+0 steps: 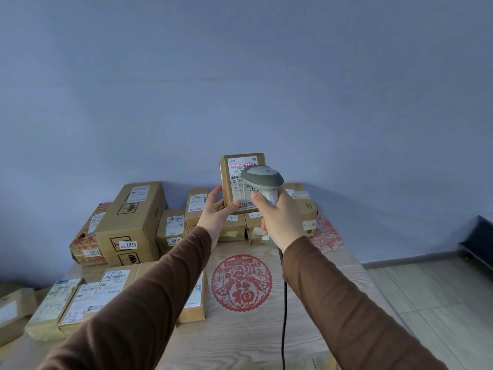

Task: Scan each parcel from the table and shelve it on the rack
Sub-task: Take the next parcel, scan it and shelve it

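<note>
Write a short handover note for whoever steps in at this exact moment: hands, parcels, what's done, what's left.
Left hand holds a small brown cardboard parcel upright above the pale wooden table.
Right hand grips the grey corded handheld scanner; its red line lies across the parcel's label barcode.
Scan under way; whether it has registered cannot be told.
Left: shelve this parcel. Many cardboard parcels remain on the table. The rack is out of view.
</note>
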A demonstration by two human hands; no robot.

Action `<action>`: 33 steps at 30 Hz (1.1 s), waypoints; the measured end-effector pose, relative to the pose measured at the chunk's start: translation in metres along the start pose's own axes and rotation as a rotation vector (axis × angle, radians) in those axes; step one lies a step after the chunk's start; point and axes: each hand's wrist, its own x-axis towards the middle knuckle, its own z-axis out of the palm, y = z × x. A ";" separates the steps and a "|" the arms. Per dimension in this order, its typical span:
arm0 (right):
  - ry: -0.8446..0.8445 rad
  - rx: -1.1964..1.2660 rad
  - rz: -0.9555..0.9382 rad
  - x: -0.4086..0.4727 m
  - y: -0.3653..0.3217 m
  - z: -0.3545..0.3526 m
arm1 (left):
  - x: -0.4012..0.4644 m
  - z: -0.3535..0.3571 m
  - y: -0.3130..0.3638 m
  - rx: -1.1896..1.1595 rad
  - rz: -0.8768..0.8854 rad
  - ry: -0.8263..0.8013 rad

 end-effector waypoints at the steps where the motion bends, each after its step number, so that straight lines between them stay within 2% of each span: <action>1: -0.005 0.006 0.000 0.000 0.001 0.001 | 0.000 0.000 0.000 0.003 -0.002 0.002; 11: 0.044 0.042 -0.009 0.005 0.011 0.001 | -0.004 -0.006 0.004 0.019 -0.016 0.021; 19: 0.037 0.281 0.072 0.021 0.019 0.010 | -0.023 -0.026 0.023 -0.035 0.005 0.100; 24: -0.064 0.431 0.080 0.009 -0.003 0.049 | -0.063 -0.058 0.052 -0.011 0.058 0.185; 33: -0.401 0.550 -0.007 -0.066 -0.102 0.165 | -0.190 -0.172 0.127 0.065 0.146 0.558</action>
